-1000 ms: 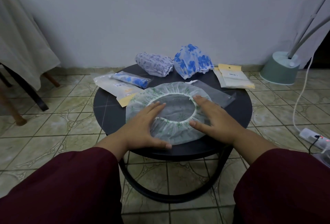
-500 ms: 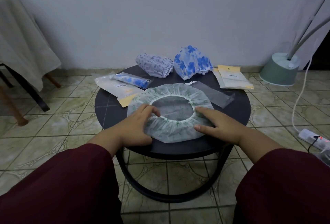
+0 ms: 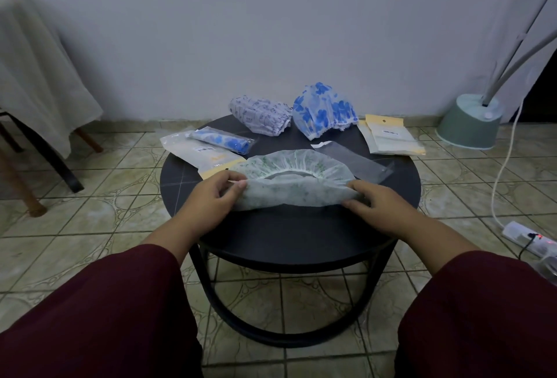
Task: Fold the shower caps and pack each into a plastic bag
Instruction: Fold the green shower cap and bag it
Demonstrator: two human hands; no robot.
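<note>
Both hands have moved out to the ends of the green-sprigged shower cap [image 3: 291, 189] at the desk [image 3: 301, 236] centre: left hand [image 3: 215, 198] and right hand [image 3: 372, 202] pinch its near half, now folded up toward the far rim. Behind it, the clear plastic bag [image 3: 355, 160] is unmoved.

Head-worn view, forward and down, near table [image 3: 289, 236]

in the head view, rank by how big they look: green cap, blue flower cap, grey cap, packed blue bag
1. Green cap, also nearest the camera.
2. Blue flower cap and grey cap look much alike; I won't rank them.
3. Packed blue bag, smallest.
</note>
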